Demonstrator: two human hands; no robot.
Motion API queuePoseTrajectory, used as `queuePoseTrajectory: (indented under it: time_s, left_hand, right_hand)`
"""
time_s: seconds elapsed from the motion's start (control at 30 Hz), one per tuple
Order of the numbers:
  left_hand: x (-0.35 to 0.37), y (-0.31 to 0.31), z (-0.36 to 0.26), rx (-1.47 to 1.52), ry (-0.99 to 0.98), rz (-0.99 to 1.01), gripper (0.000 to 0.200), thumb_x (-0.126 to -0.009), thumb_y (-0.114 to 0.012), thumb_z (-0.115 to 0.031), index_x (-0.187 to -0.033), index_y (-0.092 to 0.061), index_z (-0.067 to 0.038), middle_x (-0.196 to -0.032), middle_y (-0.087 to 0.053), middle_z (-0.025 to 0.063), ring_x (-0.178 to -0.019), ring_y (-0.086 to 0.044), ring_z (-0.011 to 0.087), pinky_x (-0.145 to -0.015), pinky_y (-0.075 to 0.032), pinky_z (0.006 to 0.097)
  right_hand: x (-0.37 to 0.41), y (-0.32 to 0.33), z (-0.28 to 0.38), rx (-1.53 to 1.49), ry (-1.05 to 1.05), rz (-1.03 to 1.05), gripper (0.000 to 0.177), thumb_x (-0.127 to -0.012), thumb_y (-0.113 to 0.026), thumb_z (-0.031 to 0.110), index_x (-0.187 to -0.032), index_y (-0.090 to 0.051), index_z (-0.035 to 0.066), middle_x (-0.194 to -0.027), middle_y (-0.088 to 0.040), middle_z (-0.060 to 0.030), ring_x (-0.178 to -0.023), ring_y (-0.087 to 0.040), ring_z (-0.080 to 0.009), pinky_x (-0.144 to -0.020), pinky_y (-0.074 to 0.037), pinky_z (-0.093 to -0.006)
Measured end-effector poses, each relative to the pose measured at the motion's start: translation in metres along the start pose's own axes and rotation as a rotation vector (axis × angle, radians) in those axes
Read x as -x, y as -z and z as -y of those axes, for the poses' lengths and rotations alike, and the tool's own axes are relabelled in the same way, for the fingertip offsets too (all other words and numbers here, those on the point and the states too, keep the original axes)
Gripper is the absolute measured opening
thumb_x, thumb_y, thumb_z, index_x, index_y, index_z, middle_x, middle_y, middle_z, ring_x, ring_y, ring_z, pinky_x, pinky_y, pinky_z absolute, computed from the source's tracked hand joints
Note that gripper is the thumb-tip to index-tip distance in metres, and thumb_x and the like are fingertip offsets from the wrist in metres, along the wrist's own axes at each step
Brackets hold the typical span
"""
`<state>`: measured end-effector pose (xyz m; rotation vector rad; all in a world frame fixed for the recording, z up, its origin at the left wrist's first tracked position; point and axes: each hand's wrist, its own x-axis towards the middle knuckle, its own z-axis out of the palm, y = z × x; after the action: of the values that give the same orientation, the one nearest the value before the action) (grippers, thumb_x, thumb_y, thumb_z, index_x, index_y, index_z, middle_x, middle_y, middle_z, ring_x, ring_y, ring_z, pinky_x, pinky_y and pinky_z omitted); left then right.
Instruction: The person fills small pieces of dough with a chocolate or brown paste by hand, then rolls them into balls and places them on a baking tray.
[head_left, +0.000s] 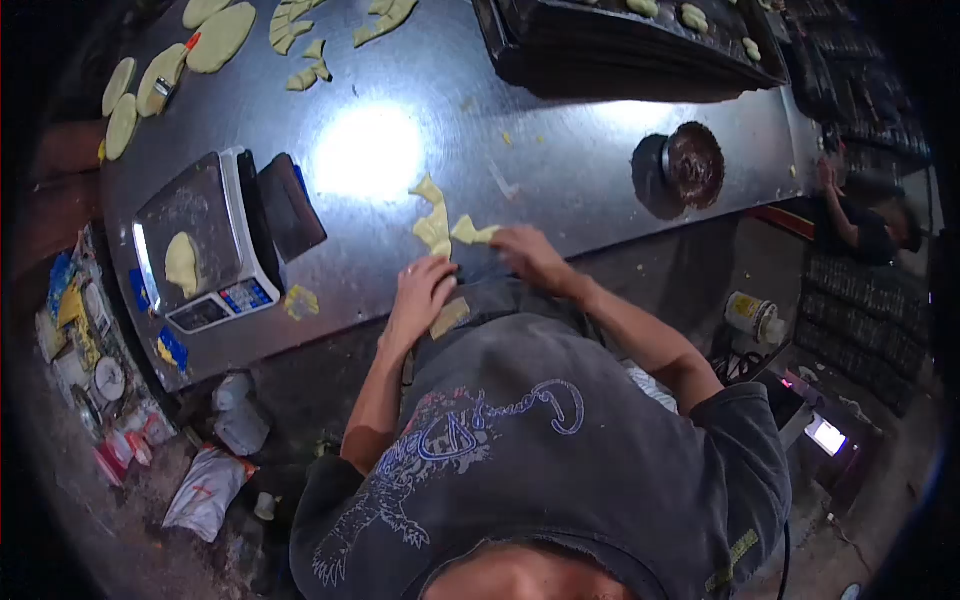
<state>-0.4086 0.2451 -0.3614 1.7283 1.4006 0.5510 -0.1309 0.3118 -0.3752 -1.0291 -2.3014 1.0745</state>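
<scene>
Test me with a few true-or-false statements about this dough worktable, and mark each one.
1. A piece of dough lies on the scale. True.
2. The round bowl is left of the scale. False: the bowl is to its right.
3. The right hand is at a small dough piece. True.
4. The left hand grips the brush. False: the brush lies on flattened dough, away from the left hand.
5. Dark trays are stacked on the table. True.

The single view looks steeply down from the wearer's head, fairly near.
</scene>
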Motion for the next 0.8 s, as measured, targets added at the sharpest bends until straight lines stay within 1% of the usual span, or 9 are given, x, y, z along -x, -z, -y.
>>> queuePoseTrajectory:
  time_s: [0.03,0.1,0.3,0.43,0.53,0.63,0.67,0.73,0.8]
  left_hand:
    - [-0.003,-0.002,-0.002,0.010,0.023,-0.046,0.024,-0.096,-0.063,-0.019,-0.114,-0.070,-0.005,-0.124,-0.066,0.0140,-0.118,-0.058,0.0360,-0.103,-0.041,0.0469]
    - [-0.018,-0.003,-0.004,0.030,0.051,-0.147,0.023,-0.097,-0.061,-0.018,-0.114,-0.070,-0.004,-0.118,-0.068,0.0153,-0.112,-0.061,0.0372,-0.099,-0.045,0.0462]
    - [-0.039,-0.048,-0.010,-0.254,-0.145,-0.090,0.027,-0.097,-0.061,-0.019,-0.118,-0.069,-0.004,-0.122,-0.067,0.0114,-0.121,-0.057,0.0342,-0.104,-0.038,0.0463]
    - [-0.035,-0.064,-0.010,-0.467,-0.128,-0.122,0.030,-0.096,-0.062,-0.023,-0.118,-0.069,-0.005,-0.124,-0.065,0.0075,-0.129,-0.050,0.0304,-0.109,-0.031,0.0479]
    - [-0.042,-0.067,-0.008,-0.467,-0.018,-0.029,0.034,-0.100,-0.057,-0.032,-0.118,-0.067,-0.005,-0.114,-0.068,0.0075,-0.122,-0.055,0.0276,-0.104,-0.038,0.0432]
    - [-0.074,-0.041,-0.050,0.454,0.372,0.106,0.046,-0.107,-0.045,-0.042,-0.117,-0.067,-0.004,-0.114,-0.068,0.0072,-0.119,-0.057,0.0236,-0.102,-0.041,0.0393]
    - [-0.081,-0.048,-0.064,0.644,0.205,-0.114,0.055,-0.110,-0.034,-0.048,-0.122,-0.066,-0.004,-0.119,-0.067,0.0097,-0.116,-0.058,0.0218,-0.101,-0.042,0.0350]
    - [-0.100,-0.043,-0.113,0.840,0.089,-0.260,0.059,-0.109,-0.027,-0.053,-0.144,-0.048,-0.010,-0.134,-0.059,0.0148,-0.126,-0.052,0.0250,-0.108,-0.039,0.0376]
    - [-0.117,-0.037,-0.161,1.104,0.073,-0.305,0.062,-0.108,-0.025,-0.057,-0.153,-0.035,-0.014,-0.143,-0.052,0.0163,-0.132,-0.047,0.0265,-0.111,-0.037,0.0400]
  right_hand:
    - [-0.007,0.001,-0.005,0.039,-0.196,0.087,0.026,-0.086,-0.062,0.004,-0.112,-0.062,0.003,-0.106,-0.060,-0.0186,-0.108,-0.055,-0.0408,-0.093,-0.043,-0.0483]
    - [-0.012,0.000,-0.016,0.077,-0.219,0.014,0.026,-0.085,-0.062,0.003,-0.110,-0.060,0.004,-0.103,-0.057,-0.0180,-0.103,-0.055,-0.0403,-0.089,-0.044,-0.0482]
    - [-0.021,-0.055,-0.026,0.443,-0.042,0.015,0.032,-0.082,-0.063,0.004,-0.113,-0.055,0.003,-0.111,-0.056,-0.0196,-0.107,-0.054,-0.0393,-0.086,-0.046,-0.0475]
    - [-0.015,-0.035,-0.019,0.005,-0.274,0.093,0.029,-0.081,-0.060,-0.001,-0.109,-0.056,-0.001,-0.097,-0.064,-0.0176,-0.092,-0.063,-0.0366,-0.077,-0.048,-0.0481]
    - [0.007,0.021,0.007,-0.247,-0.428,0.459,0.023,-0.089,-0.063,0.007,-0.110,-0.061,-0.002,-0.089,-0.067,-0.0131,-0.083,-0.066,-0.0285,-0.076,-0.051,-0.0418]
    - [0.024,0.045,0.030,-0.635,-0.552,0.152,0.032,-0.095,-0.068,0.021,-0.121,-0.066,0.002,-0.102,-0.067,-0.0096,-0.090,-0.065,-0.0197,-0.082,-0.051,-0.0345]
    - [0.022,0.056,0.045,-0.735,-0.519,0.080,0.034,-0.095,-0.068,0.021,-0.125,-0.065,0.004,-0.109,-0.064,-0.0089,-0.094,-0.063,-0.0185,-0.085,-0.050,-0.0342]
    - [0.009,0.077,0.079,-0.924,-0.436,-0.078,0.039,-0.096,-0.068,0.022,-0.133,-0.065,0.008,-0.123,-0.059,-0.0074,-0.102,-0.059,-0.0161,-0.090,-0.048,-0.0334]
    - [0.004,0.082,0.087,-0.656,-0.223,-0.236,0.041,-0.094,-0.070,0.016,-0.135,-0.065,0.010,-0.124,-0.055,-0.0083,-0.106,-0.057,-0.0161,-0.095,-0.047,-0.0326]
